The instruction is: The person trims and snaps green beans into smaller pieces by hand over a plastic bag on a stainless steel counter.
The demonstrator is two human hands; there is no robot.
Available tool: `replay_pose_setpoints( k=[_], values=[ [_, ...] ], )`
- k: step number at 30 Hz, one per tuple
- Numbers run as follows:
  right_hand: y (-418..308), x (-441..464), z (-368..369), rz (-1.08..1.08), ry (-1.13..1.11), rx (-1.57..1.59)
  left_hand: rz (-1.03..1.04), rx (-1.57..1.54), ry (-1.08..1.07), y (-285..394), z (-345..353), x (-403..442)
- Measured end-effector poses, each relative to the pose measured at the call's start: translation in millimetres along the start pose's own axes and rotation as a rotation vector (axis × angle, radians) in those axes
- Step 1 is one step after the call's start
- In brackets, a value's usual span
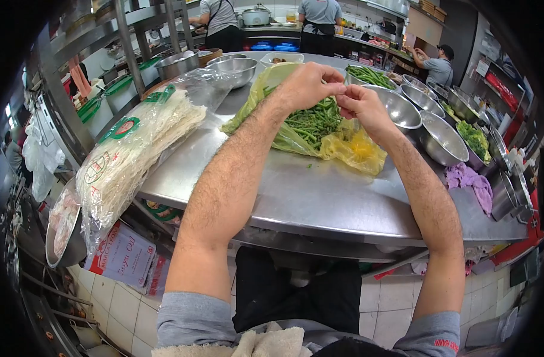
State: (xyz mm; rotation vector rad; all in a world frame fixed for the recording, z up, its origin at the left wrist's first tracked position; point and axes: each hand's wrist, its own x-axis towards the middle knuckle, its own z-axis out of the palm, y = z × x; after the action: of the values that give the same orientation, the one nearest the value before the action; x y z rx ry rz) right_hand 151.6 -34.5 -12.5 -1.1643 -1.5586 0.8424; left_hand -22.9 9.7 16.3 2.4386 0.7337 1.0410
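Note:
Both hands meet above an open yellow plastic bag (358, 156) of green beans (310, 126) on the steel table (272, 190). My left hand (310, 86) comes from the left with its thumb and fingers pinched together. From the right, my right hand (365, 107) is also closed in a pinch, its fingertips against those of the left. What lies between the fingertips is too small to make out. Behind the hands, a steel bowl holds more green beans (370, 76).
Plastic-wrapped noodles (141, 143) lie at the left. Empty steel bowls (397, 108) and bowls of greens (473, 141) line the right side, near a purple cloth (471, 183). Three people (319, 18) stand farther back. A soya oil box (126, 256) is below left.

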Motion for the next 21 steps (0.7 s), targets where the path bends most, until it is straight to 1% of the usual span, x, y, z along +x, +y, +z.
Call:
replay_pose_setpoints(
  k=[1, 2, 4, 5, 6, 7, 8, 9, 10, 12, 14, 15, 16, 17, 18, 19, 21],
  values=[
    [0, -3, 1, -0.054, -0.006, -0.085, 0.010, 0.012, 0.049, -2, 4, 1],
    [-1, -5, 2, -0.110, -0.014, -0.169, 0.010, 0.007, 0.042, -4, 7, 2],
    [-3, -10, 5, -0.127, 0.007, -0.205, 0.019, 0.146, -0.017, -9, 9, 3],
    [-2, -12, 7, -0.220, 0.074, -0.407, 0.020, 0.150, -0.019, -11, 8, 2],
    [-1, -13, 7, -0.314, 0.142, -0.609, -0.012, 0.288, -0.091, -14, 5, 1],
    [4, -12, 7, -0.319, 0.146, -0.606, -0.044, 0.428, -0.161, -13, 0, -1],
    [11, -10, 6, -0.376, 0.113, -0.762, -0.042, 0.435, -0.159, -13, -6, -4],
    [16, -8, 5, -0.430, 0.080, -0.918, -0.163, 0.394, -0.324, -13, -13, -8],
    [15, -12, 6, -0.433, 0.084, -0.917, -0.285, 0.347, -0.488, -13, -18, -12],
    [17, -21, 11, -0.501, 0.112, -0.991, -0.237, 0.334, -0.527, -17, -26, -12],
    [3, -25, 12, -0.461, 0.069, -1.003, -0.213, 0.297, -0.676, -11, -29, -12],
    [-2, -25, 14, -0.479, 0.044, -0.985, -0.265, 0.326, -0.699, -13, -23, -12],
    [-5, -26, 15, -0.498, 0.016, -0.962, -0.265, 0.320, -0.697, -8, -20, -12],
    [-10, -27, 15, -0.498, 0.012, -0.961, -0.296, 0.351, -0.701, -3, -19, -13],
    [-13, -29, 16, -0.467, -0.052, -0.997, -0.327, 0.386, -0.707, 0, -20, -13],
    [-14, -30, 16, -0.434, -0.111, -1.031, -0.329, 0.390, -0.712, -1, -19, -13],
    [-9, -28, 14, -0.454, -0.097, -0.994, -0.288, 0.374, -0.695, -6, -17, -12]
  ],
)
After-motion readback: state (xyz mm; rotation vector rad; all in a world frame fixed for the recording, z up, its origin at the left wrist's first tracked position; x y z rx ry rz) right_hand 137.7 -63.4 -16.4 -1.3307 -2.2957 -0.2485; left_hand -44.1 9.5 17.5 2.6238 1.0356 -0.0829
